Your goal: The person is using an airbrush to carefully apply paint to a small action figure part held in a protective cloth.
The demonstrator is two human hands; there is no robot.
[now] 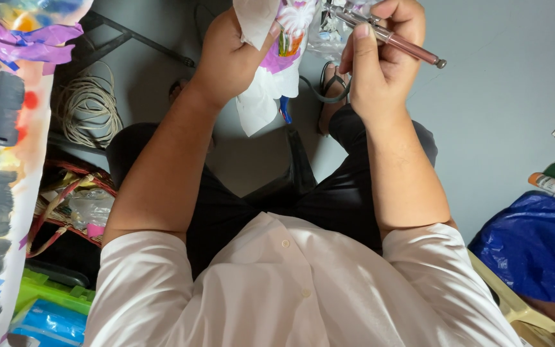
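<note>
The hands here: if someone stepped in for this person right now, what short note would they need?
Left hand: gripping a white cloth with a painted purple and orange patch, held above the lap.
Right hand: closed round a slim pinkish metal airbrush, whose front end points toward the cloth.
Around: coiled cord on the floor at the left, paint-smeared board along the left edge, blue plastic bag at the right.
Done: colour already on part of the cloth.
Left: most of the visible cloth is bare white.
</note>
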